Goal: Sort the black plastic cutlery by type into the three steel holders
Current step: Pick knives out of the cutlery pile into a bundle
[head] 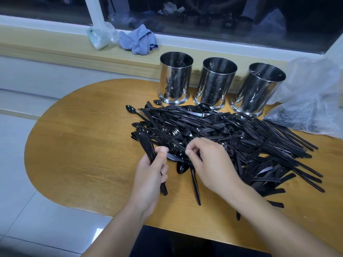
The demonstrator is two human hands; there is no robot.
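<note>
A big heap of black plastic cutlery (pixel 222 134) covers the right half of the wooden table (pixel 83 145). Behind it stand three steel holders: the left holder (pixel 175 78), the middle holder (pixel 216 82) and the right holder (pixel 259 88). My left hand (pixel 151 175) grips a bunch of black spoons (pixel 145 143) by their handles at the heap's near left edge. Beside it, my right hand (pixel 209 164) pinches a black spoon (pixel 176 145) lying at the edge of the heap. What the holders contain is hard to tell.
A clear plastic bag (pixel 311 101) with more dark cutlery lies at the right. On the window ledge sit a blue cloth (pixel 138 40) and a crumpled plastic bag (pixel 101 36). The table's rounded left end drops off to a white tiled floor (pixel 22 201).
</note>
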